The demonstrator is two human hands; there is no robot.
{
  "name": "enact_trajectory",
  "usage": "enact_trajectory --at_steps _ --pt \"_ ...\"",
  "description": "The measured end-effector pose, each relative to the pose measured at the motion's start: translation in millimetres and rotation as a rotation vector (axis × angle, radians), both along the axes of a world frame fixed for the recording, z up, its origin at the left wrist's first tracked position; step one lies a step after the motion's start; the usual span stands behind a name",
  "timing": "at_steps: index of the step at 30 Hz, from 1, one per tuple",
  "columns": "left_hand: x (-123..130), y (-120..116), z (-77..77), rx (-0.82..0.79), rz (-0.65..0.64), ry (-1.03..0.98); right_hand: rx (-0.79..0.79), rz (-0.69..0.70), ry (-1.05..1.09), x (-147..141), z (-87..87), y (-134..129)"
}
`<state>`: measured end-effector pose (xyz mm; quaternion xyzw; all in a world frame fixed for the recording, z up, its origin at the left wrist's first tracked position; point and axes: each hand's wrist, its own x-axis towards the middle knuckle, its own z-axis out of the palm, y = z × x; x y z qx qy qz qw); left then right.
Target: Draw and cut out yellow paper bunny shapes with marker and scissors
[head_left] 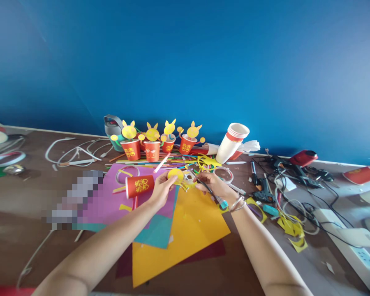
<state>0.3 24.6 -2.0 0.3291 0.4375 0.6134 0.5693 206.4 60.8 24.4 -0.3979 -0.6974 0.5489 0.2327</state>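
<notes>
My left hand [163, 190] pinches a round yellow paper disc [175, 175] between thumb and fingers, above the sheets of coloured paper. To its right, my right hand [214, 185] is closed around a slim pair of scissors [207, 187] with a teal end, its pale tip slanting up and left towards the disc. Between both hands lies a small whitish ring-shaped thing [188, 177] among yellow scraps. A red paper cup [140, 186] with gold characters rests on its side just left of my left hand. Beneath is an orange-yellow sheet [185, 234] overlapping a purple sheet [103, 201].
Several red cups [152, 151] with yellow eared paper heads stand along the wall. A leaning stack of paper cups [232, 142] stands right of them, a grey-green bottle [113, 132] left. Rightwards lie a glue gun [262, 191], cables, yellow offcuts [291, 226] and a power strip [348, 242].
</notes>
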Motion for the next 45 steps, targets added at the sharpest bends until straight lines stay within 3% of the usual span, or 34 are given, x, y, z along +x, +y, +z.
enact_trajectory --at_steps 28,37,45 --pt "1.1 -1.0 3.0 -0.012 0.01 0.005 0.006 0.052 -0.036 3.5 -6.6 1.8" --pt "2.3 -3.1 6.8 -0.021 -0.078 -0.023 -0.017 0.057 -0.034 3.0 -3.1 -0.1" --pt "3.8 -3.3 5.1 -0.126 -0.144 -0.005 -0.029 0.092 -0.056 2.9 -2.7 0.3"
